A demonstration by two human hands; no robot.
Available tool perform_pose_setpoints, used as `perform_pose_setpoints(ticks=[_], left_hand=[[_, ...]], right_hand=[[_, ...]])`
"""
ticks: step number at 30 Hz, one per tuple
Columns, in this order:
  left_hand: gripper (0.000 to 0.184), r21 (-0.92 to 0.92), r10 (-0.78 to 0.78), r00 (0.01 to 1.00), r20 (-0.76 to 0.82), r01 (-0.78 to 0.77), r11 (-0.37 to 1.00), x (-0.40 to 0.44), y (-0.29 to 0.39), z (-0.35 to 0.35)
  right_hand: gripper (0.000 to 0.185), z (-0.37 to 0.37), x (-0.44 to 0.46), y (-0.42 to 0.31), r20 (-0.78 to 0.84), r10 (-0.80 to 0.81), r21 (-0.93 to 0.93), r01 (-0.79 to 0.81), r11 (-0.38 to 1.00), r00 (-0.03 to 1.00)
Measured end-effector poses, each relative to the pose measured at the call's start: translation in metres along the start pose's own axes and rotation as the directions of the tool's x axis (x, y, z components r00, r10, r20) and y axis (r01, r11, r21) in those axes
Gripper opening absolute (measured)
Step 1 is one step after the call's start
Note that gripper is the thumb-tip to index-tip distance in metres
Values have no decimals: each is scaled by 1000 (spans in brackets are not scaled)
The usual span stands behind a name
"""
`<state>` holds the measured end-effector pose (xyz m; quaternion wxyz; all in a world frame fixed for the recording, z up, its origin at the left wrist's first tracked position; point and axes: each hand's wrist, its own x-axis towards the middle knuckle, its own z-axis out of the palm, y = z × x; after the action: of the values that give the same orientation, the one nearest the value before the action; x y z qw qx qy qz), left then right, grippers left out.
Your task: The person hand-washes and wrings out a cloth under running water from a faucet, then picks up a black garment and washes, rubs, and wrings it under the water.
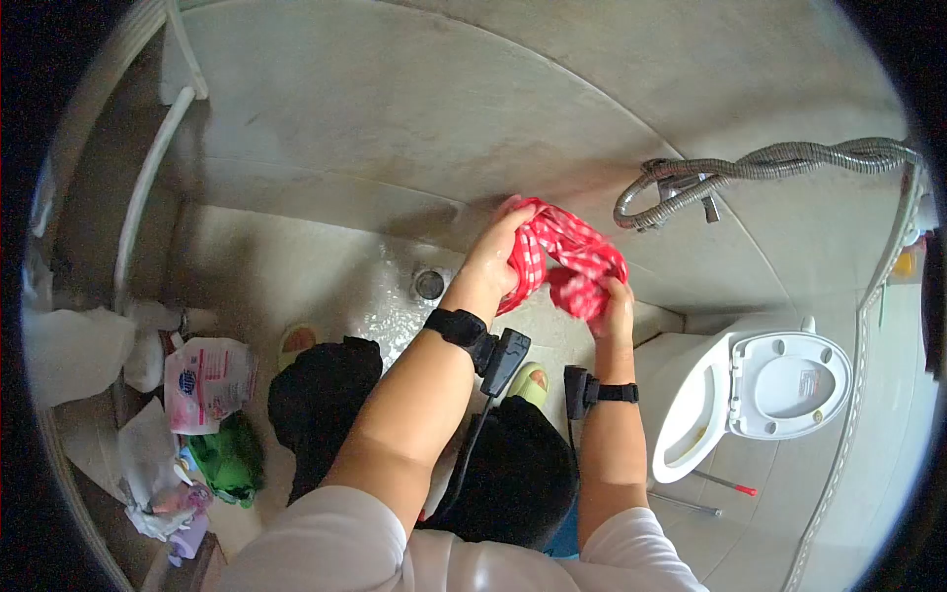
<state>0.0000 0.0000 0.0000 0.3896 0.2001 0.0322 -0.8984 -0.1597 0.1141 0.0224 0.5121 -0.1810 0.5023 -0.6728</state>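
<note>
A red cloth with white checks (567, 234) is stretched between my two hands in front of the tiled wall. My left hand (493, 252) grips its left end, fingers wrapped round it. Near the toilet side, my right hand (616, 308) is closed on the lower right part, where the cloth is bunched. Black straps with small black devices sit on both wrists. Below and left of the cloth, water glistens on the floor around a round drain (428, 285).
A toilet (735, 395) with its lid up stands at the right. Above it a metal shower hose (769, 166) hangs by a wall tap (691, 187). Packages (209, 385) and a green bag (229, 459) lie at the left. Green slippers (530, 385) are on the feet.
</note>
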Motion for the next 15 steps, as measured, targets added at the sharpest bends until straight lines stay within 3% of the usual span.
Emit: perform_pose_setpoints(ticks=[2, 3, 5, 7, 8, 9, 11, 12, 13, 15], left_hand=[[15, 46, -104, 995, -13, 104, 993, -6, -3, -3], [15, 27, -101, 995, 22, 101, 995, 3, -14, 11], [27, -48, -246, 966, 82, 251, 967, -12, -13, 11], [47, -14, -199, 975, 95, 202, 979, -19, -14, 14], [44, -57, -236, 947, 219, 254, 966, -20, -14, 12], [41, -94, -262, 905, 336, 309, 947, -23, -12, 11], [33, -70, -254, 889, 382, 302, 951, 4, -31, -7], [24, -24, -164, 945, 284, 178, 984, 2, -35, -3], [19, -122, -116, 967, 228, 147, 982, -7, -39, -2], [14, -15, -56, 997, 54, 57, 998, -2, -45, -2]], right_hand=[[43, 27, -5, 1, -84, -230, -364, 185, 913, 969], [42, 32, 1, -13, -39, -326, -571, 246, 783, 945], [46, 77, -19, -4, 236, -469, -902, 372, 220, 851], [49, 96, -20, 10, 497, -496, -838, 542, -61, 712], [38, 108, -21, 12, 539, -517, -819, 557, -137, 665], [38, 111, -21, 14, 538, -513, -819, 559, -131, 669], [31, 115, -18, 17, 454, -566, -841, 541, -17, 688], [28, 117, -15, 18, 411, -589, -846, 532, 40, 696], [24, 111, -7, 19, 324, -606, -887, 456, 73, 727], [23, 106, 2, 19, 123, -563, -898, 333, 287, 817]])
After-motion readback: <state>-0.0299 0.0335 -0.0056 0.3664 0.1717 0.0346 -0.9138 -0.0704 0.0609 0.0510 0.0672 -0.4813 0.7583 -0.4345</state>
